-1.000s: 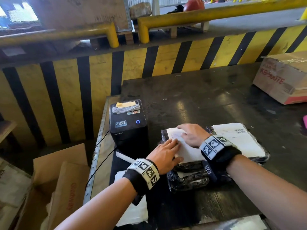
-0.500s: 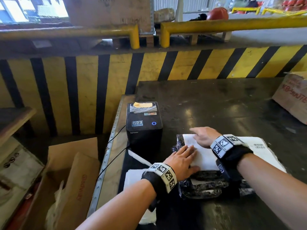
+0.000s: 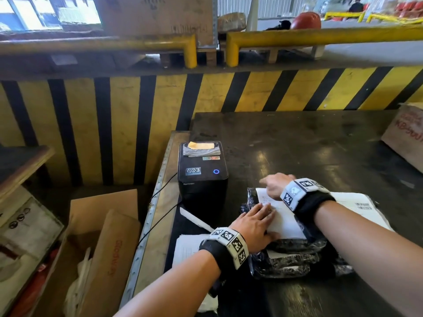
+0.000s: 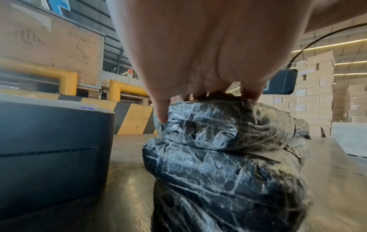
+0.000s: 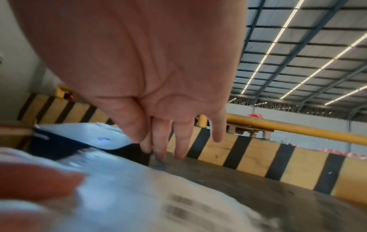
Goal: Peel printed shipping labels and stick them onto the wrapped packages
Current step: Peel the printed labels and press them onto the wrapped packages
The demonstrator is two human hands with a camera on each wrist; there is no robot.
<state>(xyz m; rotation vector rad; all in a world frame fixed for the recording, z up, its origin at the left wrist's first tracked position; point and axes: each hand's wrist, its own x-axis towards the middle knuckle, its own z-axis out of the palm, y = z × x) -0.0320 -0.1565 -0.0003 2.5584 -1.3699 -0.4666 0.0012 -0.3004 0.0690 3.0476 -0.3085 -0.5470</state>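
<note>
A stack of black plastic-wrapped packages (image 3: 288, 261) lies on the dark table (image 3: 309, 152), also in the left wrist view (image 4: 224, 164). A white shipping label (image 3: 286, 223) lies on the top package. My left hand (image 3: 263, 216) rests flat on the label's near-left part, fingers straight, pressing down (image 4: 198, 87). My right hand (image 3: 271, 183) reaches over the label's far edge with loosely straight fingers (image 5: 168, 141) touching it. The label (image 5: 139, 196) is blurred in the right wrist view. A second labelled package (image 3: 359, 209) lies to the right, partly behind my right forearm.
A black label printer (image 3: 202, 172) stands left of the packages, its cable (image 3: 158, 202) running off the table's left edge. White sheets (image 3: 187, 248) lie under my left wrist. A cardboard box (image 3: 407, 138) sits far right. An open carton (image 3: 98, 243) stands on the floor left.
My right hand has slid across the label toward its far edge. The left hand stays pressed on the near-left part. The head view has swung left and up.
</note>
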